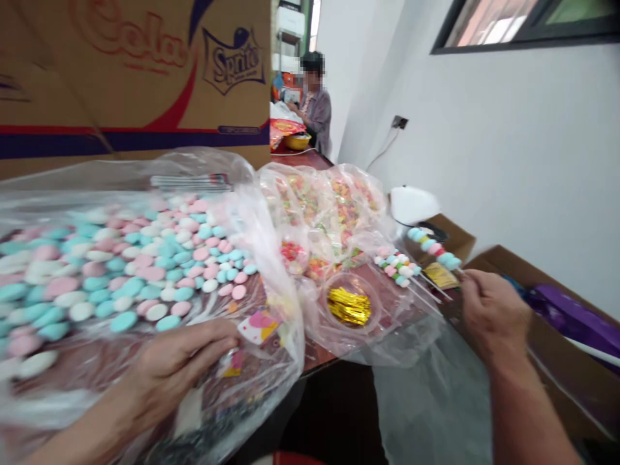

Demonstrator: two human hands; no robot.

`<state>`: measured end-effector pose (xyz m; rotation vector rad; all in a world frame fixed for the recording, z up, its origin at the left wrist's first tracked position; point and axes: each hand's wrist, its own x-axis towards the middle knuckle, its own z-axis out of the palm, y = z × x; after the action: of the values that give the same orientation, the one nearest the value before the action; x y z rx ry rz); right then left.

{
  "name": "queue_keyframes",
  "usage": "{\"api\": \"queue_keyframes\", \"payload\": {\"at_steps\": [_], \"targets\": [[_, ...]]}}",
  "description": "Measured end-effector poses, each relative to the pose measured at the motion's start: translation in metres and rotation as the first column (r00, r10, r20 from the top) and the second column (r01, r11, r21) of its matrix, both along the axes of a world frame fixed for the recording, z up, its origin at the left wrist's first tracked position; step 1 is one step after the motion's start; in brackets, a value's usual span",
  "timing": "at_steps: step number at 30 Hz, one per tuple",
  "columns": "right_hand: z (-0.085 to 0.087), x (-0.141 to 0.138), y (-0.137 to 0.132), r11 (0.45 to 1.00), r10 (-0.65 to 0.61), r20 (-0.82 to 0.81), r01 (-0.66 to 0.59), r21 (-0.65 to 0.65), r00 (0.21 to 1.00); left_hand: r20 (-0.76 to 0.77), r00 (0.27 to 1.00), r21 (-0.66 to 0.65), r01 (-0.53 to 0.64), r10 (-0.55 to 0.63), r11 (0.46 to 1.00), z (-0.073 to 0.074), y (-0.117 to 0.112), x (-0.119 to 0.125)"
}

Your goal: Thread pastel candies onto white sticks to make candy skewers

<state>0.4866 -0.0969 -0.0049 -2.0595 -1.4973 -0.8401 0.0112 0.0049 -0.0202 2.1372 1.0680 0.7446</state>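
My right hand (494, 313) is closed around the stick end of a candy skewer (431, 245), threaded with blue, white, red and yellow sweets. Just left of it, several more candy skewers (400, 268) lie on the clear plastic, white sticks toward me. My left hand (188, 352) pinches a small printed packet (259, 327) in pink, white and yellow. Another piece of the same print shows under its fingers. Beyond that hand spread many pink, blue and white flat candies (145, 265) on a plastic sheet (285, 323).
A round tub (371, 321) holds gold twist ties (349, 306). Bags of colourful gummies (314, 200) lie behind it. A large cardboard box (135, 84) stands at the back left. Open cartons (508, 258) are at right. Another person (317, 113) works at the far end.
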Motion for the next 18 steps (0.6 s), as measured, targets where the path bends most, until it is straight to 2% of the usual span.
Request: {"api": "queue_keyframes", "payload": {"at_steps": [2, 4, 7, 8, 10, 12, 18], "targets": [[0.007, -0.018, -0.006, 0.974, 0.193, -0.183, -0.165, 0.155, 0.964, 0.028, 0.997, -0.003, 0.071, -0.071, 0.997, 0.006, -0.001, 0.003], [0.014, -0.045, -0.006, 0.908, 0.416, -0.269, -0.376, 0.186, 0.869, 0.038, 0.991, -0.019, 0.126, -0.125, 0.992, 0.007, -0.001, 0.003], [0.025, -0.089, 0.003, 0.697, 0.712, -0.258, -0.702, 0.148, 0.653, 0.047, 0.986, -0.034, 0.160, -0.158, 0.987, 0.005, -0.002, 0.000], [0.028, -0.101, 0.006, 0.637, 0.761, -0.257, -0.761, 0.122, 0.596, 0.048, 0.985, -0.045, 0.170, -0.168, 0.984, 0.006, -0.003, -0.001], [0.032, -0.118, 0.014, 0.566, 0.808, -0.248, -0.821, 0.074, 0.535, 0.052, 0.980, -0.080, 0.194, -0.191, 0.978, 0.008, -0.005, -0.003], [0.034, -0.128, 0.020, 0.541, 0.823, -0.228, -0.840, 0.038, 0.520, 0.067, 0.979, -0.117, 0.197, -0.190, 0.973, 0.010, -0.007, -0.005], [0.029, -0.132, 0.027, 0.535, 0.830, -0.159, -0.844, -0.046, 0.535, 0.107, 0.977, -0.205, 0.203, -0.185, 0.957, 0.011, -0.006, -0.006]]}}
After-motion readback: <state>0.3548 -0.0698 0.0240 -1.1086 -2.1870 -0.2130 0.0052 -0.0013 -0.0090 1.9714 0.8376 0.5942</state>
